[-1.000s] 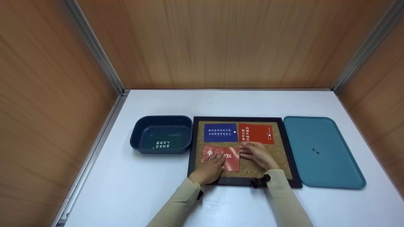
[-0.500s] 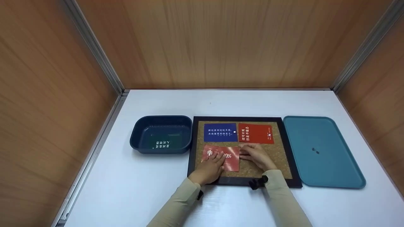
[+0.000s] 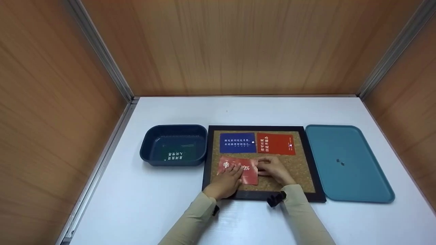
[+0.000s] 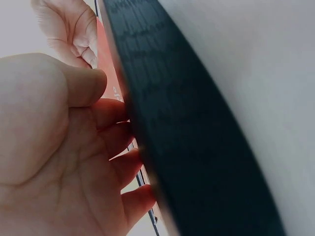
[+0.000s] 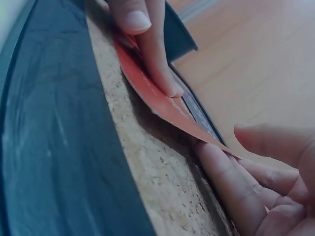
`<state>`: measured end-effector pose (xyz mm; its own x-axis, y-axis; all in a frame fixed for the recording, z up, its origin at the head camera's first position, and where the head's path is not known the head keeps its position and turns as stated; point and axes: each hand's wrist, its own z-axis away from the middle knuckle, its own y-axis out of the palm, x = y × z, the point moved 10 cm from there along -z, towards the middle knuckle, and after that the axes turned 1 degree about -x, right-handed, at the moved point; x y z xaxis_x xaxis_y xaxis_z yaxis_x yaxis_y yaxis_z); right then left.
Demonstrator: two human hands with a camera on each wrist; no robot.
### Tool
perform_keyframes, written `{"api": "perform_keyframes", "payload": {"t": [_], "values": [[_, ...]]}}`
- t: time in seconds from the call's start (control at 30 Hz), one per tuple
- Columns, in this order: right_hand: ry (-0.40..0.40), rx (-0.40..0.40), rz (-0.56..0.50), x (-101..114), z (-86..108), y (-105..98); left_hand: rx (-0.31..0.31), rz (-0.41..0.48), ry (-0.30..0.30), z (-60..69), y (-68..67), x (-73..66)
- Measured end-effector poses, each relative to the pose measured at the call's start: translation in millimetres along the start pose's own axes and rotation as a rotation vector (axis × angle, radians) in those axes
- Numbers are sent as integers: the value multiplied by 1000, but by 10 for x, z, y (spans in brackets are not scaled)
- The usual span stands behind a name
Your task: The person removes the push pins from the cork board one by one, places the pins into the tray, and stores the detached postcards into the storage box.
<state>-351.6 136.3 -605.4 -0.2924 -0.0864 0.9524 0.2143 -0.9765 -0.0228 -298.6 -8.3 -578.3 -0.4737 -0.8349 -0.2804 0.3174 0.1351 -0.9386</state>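
A pinkish-red card [image 3: 250, 176] with white print lies on a black-framed cork board [image 3: 269, 185]. My left hand [image 3: 224, 182] rests on its left half, fingers spread. At the card's right edge, my right hand [image 3: 275, 169] touches it. In the right wrist view, the card [image 5: 157, 101] lifts off the cork along its near edge, and fingertips of my right hand [image 5: 266, 184] meet that edge while the thumb stands apart. A blue card [image 3: 237, 143] and a red card [image 3: 276, 144] sit along the board's upper half, each with a small shiny pin.
Left of the board stands a dark blue bin [image 3: 173, 160] with a green card [image 3: 185, 149] inside. A teal tray [image 3: 351, 183] on the right carries a few tiny metal pieces [image 3: 340, 162]. Wooden panels [image 3: 245, 51] rise behind and at both sides.
My right hand has shifted slightly left and down, further onto the pinkish-red card's right edge. The left hand stays put, and the other cards have not moved.
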Motion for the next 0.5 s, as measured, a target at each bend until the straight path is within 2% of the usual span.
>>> {"api": "perform_keyframes", "payload": {"t": [0.3, 0.5], "values": [[-3, -19, 67, -1, 12, 13, 23, -6, -9, 9, 1, 7], [2, -36, 36, -49, -3, 5, 25, -14, -5, 14, 9, 8]]}}
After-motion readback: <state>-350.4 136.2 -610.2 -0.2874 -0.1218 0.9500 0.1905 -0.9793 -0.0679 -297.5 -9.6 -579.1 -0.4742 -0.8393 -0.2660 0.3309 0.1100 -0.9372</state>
